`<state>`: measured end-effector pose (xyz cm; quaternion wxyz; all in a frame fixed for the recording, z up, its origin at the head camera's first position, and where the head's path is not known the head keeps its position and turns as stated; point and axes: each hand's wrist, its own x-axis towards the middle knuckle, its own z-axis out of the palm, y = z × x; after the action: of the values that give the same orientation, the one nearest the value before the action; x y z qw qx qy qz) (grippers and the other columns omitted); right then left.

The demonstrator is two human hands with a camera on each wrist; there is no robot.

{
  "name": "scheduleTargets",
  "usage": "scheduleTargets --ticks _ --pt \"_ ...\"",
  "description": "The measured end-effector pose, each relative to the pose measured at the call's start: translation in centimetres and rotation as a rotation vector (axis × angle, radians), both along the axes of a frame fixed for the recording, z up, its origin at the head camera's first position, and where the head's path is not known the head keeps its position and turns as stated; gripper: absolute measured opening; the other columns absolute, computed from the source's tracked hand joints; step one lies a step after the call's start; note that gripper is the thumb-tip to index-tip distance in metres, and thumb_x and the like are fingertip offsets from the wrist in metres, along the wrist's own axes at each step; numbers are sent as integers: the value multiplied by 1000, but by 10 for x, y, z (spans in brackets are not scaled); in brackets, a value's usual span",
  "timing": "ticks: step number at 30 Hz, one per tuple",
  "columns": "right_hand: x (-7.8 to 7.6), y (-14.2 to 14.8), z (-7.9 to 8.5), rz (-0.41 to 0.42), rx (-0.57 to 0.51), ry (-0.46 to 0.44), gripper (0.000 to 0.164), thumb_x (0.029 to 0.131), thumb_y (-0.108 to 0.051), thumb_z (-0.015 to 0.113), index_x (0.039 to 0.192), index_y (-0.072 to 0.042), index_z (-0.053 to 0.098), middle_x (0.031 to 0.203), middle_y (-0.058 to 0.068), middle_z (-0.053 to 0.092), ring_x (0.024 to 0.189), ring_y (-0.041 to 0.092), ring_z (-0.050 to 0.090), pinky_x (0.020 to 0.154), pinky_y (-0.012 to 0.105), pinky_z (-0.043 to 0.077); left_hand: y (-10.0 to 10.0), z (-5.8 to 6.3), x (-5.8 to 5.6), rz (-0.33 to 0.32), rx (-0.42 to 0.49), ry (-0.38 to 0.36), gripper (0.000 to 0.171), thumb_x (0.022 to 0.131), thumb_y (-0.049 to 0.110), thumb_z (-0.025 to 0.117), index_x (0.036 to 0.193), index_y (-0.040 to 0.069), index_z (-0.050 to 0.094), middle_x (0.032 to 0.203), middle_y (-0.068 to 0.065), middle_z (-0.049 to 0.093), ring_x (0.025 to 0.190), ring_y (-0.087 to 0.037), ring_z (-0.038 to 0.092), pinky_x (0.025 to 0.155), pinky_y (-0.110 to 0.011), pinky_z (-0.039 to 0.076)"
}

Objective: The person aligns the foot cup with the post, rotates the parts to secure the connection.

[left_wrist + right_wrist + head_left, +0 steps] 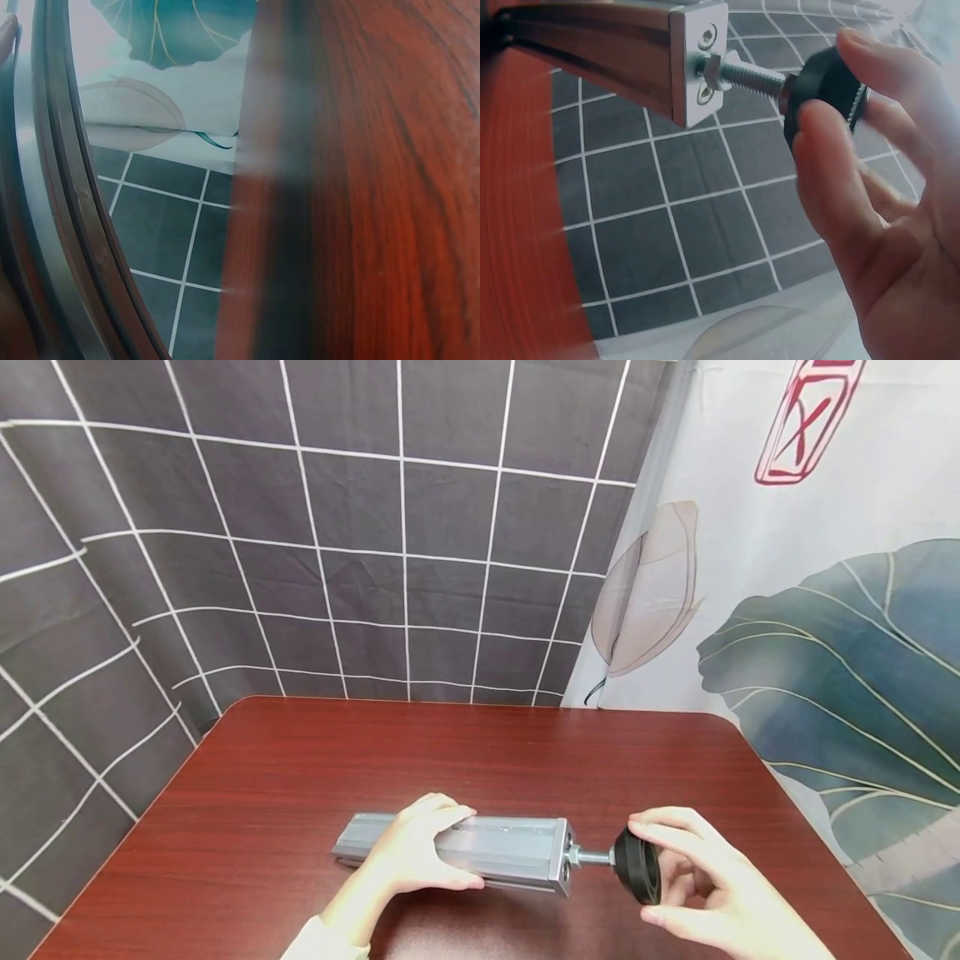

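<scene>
An aluminium profile bar [510, 847] with grooved sides lies lengthwise over the table, a square end plate [705, 67] at its right end. My left hand [420, 847] grips the bar around its middle, thumb on the near side. From the end plate a threaded rod [754, 77] with a nut sticks out, carrying a black round levelling foot [637, 867]. My right hand [708, 885] pinches that foot by its rim between thumb and fingers. In the left wrist view the bar's grooved side [67, 187] runs close along the left edge.
The red-brown wooden table [300, 760] has rounded far corners. Behind it hangs a dark grey curtain [360, 568] with white grid lines. A white curtain [720, 460] with leaf prints hangs on the right.
</scene>
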<state>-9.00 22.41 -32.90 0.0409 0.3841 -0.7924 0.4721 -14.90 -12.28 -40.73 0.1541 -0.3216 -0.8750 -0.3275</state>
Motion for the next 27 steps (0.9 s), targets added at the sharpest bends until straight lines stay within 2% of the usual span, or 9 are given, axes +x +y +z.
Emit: scheduleTargets --ticks 3,7,9,12,15,17,19,22,27 --pt "1 -6 -2 -127 -12 5 74 67 10 77 132 -4 47 111 -4 45 54 6 53 43 19 43 0 -1 0 16 -4 -2 69 55 53 84 111 15 68 99 8 58 92 -9 53 79 -26 46" --pt "2 -15 -5 -337 -2 16 66 65 5 79 123 -12 54 89 -5 50 57 9 49 44 22 39 0 -1 1 32 -2 -1 69 55 52 84 111 15 68 99 9 58 92 -8 53 79 -26 46" --pt "2 -17 -5 -406 17 14 61 63 2 81 117 -15 57 85 -6 51 61 10 48 46 24 38 1 0 1 31 0 -4 69 54 52 84 111 15 68 99 9 58 92 -8 54 79 -26 46" --pt "0 -13 -4 -319 -25 -3 65 62 8 78 119 -11 55 92 -5 53 62 12 51 48 25 41 1 1 1 26 -2 -8 69 55 52 84 111 15 68 99 9 58 92 -8 54 79 -26 46" --pt "-2 -5 -3 -82 -97 -63 79 63 17 72 133 -3 43 118 -1 47 65 13 57 52 25 48 1 0 0 19 2 -8 70 55 52 84 111 15 68 99 8 58 92 -8 54 79 -26 46" --pt "-3 -1 -3 86 -141 -120 87 65 24 67 141 3 30 134 4 33 69 15 60 57 27 52 0 0 -1 15 12 -3 69 54 51 84 111 15 68 99 8 58 92 -8 54 79 -26 46" --pt "-4 1 -2 170 -145 -149 89 68 25 64 143 7 21 139 7 25 72 16 62 60 28 53 -1 0 -2 14 22 2 69 54 50 85 111 15 68 99 8 58 91 -8 54 79 -27 46" --pt "-1 0 1 126 -98 -131 85 72 22 65 143 5 22 136 3 27 69 14 60 56 26 52 -1 0 -2 20 21 7 69 54 50 85 110 15 68 98 8 58 91 -8 54 78 -26 46" --pt "2 -5 3 -143 23 -11 80 66 5 80 136 -5 44 110 -6 43 59 7 54 45 20 44 0 -1 0 24 2 2 69 54 52 84 111 16 68 99 8 58 92 -8 54 78 -26 46"
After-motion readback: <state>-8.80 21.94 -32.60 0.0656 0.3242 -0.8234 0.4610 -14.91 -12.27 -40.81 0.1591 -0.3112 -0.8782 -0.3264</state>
